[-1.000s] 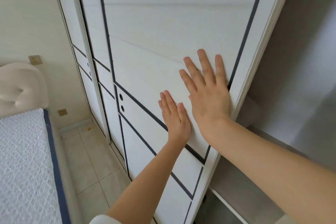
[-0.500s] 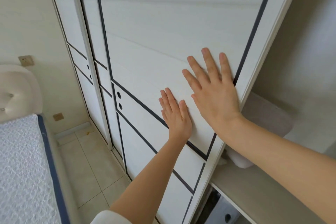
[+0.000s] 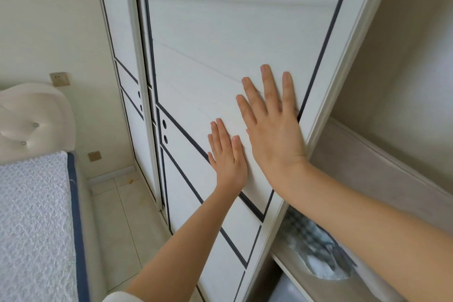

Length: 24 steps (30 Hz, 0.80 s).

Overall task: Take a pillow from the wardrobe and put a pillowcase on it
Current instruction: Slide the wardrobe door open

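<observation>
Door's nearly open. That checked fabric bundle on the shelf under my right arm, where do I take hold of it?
Probably by the near rounded end of the checked bundle, coming in from the open right side past the door edge. The far end is hidden under the right forearm.

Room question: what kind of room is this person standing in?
Most likely a bedroom. A bed with a padded white headboard stands on the left, and both hands press flat on the sliding door of a tall white wardrobe, with a shelf showing inside.
</observation>
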Tool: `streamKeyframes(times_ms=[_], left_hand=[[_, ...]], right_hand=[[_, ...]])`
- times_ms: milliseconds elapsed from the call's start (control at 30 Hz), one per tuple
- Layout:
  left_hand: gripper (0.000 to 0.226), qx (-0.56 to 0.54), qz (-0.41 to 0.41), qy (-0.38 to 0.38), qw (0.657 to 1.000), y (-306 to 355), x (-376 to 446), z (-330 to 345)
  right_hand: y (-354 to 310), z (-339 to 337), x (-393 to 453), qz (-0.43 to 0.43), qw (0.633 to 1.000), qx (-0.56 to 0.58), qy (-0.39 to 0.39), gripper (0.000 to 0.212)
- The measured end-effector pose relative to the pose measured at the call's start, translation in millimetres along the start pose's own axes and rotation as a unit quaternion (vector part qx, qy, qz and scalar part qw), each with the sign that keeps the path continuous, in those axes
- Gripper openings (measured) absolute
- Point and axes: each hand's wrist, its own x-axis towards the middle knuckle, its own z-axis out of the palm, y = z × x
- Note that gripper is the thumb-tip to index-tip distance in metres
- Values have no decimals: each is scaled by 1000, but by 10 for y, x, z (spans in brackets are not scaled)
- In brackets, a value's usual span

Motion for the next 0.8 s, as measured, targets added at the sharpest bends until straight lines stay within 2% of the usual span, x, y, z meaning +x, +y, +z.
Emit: streamKeyframes(times_ms=[167, 400, 800], left_hand=[[53, 15, 61, 14, 998, -220, 478, -129], [54, 23, 67, 11, 997, -522, 1049, -293], [55, 1, 61, -10, 998, -784, 1637, -566]], right_hand=[[-225, -21, 423, -16, 1000, 4, 4, 84], [-554, -33, 953, -23, 1000, -1, 6, 80], [-930, 28, 1604, -2, 1000, -1, 6, 86]])
